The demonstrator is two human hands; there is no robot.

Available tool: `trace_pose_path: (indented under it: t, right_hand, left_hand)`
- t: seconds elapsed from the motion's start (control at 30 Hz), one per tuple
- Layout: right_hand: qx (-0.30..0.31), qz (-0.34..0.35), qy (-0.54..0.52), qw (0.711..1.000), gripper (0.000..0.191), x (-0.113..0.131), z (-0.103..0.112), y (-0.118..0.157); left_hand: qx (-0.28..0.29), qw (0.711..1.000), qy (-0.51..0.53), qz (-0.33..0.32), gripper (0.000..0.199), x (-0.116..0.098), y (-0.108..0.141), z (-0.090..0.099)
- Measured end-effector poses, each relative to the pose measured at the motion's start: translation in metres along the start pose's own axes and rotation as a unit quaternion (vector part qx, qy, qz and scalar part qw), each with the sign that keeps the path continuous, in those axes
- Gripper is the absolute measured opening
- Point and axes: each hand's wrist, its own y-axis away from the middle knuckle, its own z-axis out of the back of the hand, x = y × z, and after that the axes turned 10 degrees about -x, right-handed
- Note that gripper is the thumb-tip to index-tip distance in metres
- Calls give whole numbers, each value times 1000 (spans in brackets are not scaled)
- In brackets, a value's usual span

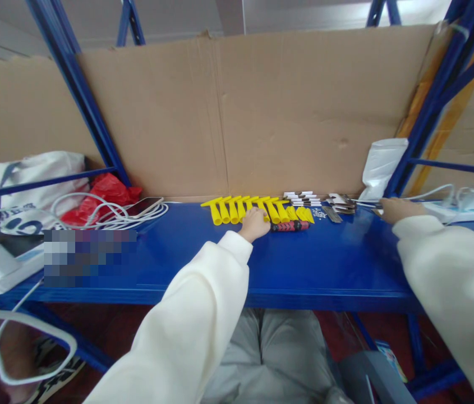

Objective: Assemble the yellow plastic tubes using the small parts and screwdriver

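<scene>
A row of yellow plastic handles [222, 212] lies along the back of the blue table [304, 264]. My left hand [255, 224] is at the middle of this row, its fingers curled down; what they hold, if anything, is hidden. Just right of it lies a red and black tool [290, 226], in front of smaller yellow pieces [304, 214]. My right hand [400, 210] is near the right end, by thin items at the foot of a white pouch [382, 165]. Its fingers are too small and partly hidden to read.
Black-and-white pieces [303, 199], small screws [319, 214] and metal plates [332, 214] lie right of the yellow row. White cables [152, 211], a red bag [110, 193] and a white bag [43, 185] are at left. Cardboard [304, 112] stands behind; blue posts flank it.
</scene>
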Motion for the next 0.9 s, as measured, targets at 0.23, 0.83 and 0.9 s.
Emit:
trace_pose_path:
  t: [0.23, 0.83, 0.9]
  right_hand:
    - [-34, 107, -106, 988, 42, 68, 61, 17]
    - [-90, 225, -276, 930, 31, 164, 41, 29]
    - [-79, 236, -296, 922, 31, 165, 36, 28]
  left_hand:
    - [34, 989, -128, -72, 41, 4, 6, 7]
    - [35, 974, -168, -148, 41, 10, -2, 7]
    - [41, 975, -164, -143, 44, 10, -2, 7]
